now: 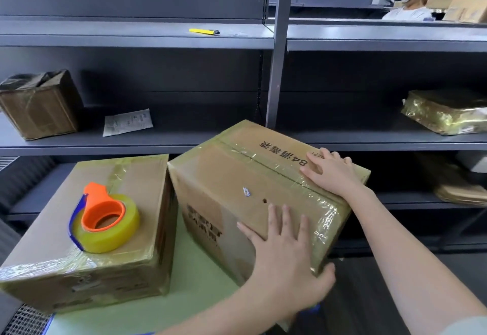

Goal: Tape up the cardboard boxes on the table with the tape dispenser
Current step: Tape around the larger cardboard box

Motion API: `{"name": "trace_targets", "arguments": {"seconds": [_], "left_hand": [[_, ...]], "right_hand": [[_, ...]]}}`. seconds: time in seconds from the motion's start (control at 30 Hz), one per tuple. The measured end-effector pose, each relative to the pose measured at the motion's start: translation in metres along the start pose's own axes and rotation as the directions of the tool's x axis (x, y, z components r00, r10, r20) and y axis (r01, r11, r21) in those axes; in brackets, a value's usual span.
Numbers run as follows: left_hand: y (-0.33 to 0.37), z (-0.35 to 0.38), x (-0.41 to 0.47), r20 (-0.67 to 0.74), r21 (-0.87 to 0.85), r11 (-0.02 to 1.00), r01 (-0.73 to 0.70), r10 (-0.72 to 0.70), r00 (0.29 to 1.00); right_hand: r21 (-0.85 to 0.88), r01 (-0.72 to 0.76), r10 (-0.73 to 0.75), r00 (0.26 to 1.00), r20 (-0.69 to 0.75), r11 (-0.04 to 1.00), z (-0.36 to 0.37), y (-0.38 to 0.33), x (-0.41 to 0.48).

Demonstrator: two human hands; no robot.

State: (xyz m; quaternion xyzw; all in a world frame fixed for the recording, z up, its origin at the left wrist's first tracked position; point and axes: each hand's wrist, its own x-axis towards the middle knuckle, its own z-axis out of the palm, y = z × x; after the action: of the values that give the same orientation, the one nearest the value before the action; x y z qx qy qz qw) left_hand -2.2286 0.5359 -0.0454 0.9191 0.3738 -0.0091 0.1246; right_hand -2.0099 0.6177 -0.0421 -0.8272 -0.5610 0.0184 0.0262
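Fingers spread flat, left hand (284,250) and right hand (332,173) press a tilted, tape-glossed cardboard box (237,176); orange tape dispenser (103,218) tops its neighbour (87,276) on a green table (200,295) before grey shelving (158,40)

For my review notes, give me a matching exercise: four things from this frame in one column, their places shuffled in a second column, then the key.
Things
1. tape dispenser
2. yellow cutter
3. printed paper
4. right hand

Places
A. on the upper shelf
B. flat on top of the right box
C. on top of the left box
D. on the middle shelf

Pairs: 1-C, 2-A, 3-D, 4-B
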Motion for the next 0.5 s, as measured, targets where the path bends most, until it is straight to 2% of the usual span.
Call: {"name": "trace_targets", "arguments": {"seconds": [0.13, 0.3, 0.37, 0.43, 0.5], "left_hand": [[0.011, 0.004, -0.008, 0.077, -0.038, 0.998, 0.043, -0.040, 0.996], [0.003, -0.018, -0.007, 0.198, -0.184, 0.979, 0.087, -0.050, 0.979], [-0.011, -0.029, -0.003, 0.163, -0.143, 0.987, 0.076, -0.052, 0.985], [-0.036, -0.039, 0.007, 0.068, -0.037, 0.997, 0.061, -0.059, 0.996], [-0.066, -0.046, 0.022, -0.019, -0.019, 0.997, 0.078, -0.078, 0.997]], "right_hand": [[-0.020, 0.107, -0.106, 0.994, 0.033, 0.994, 0.000, -0.015, 0.004], [-0.011, 0.084, -0.083, 0.992, 0.091, 0.996, -0.003, -0.025, 0.000], [0.010, 0.061, -0.062, 0.992, 0.108, 0.998, -0.005, -0.033, -0.007], [0.017, 0.049, -0.051, 0.991, 0.127, 0.999, -0.009, -0.045, -0.016], [0.015, 0.069, -0.070, 0.987, 0.143, 0.998, -0.013, -0.060, -0.028]]}}
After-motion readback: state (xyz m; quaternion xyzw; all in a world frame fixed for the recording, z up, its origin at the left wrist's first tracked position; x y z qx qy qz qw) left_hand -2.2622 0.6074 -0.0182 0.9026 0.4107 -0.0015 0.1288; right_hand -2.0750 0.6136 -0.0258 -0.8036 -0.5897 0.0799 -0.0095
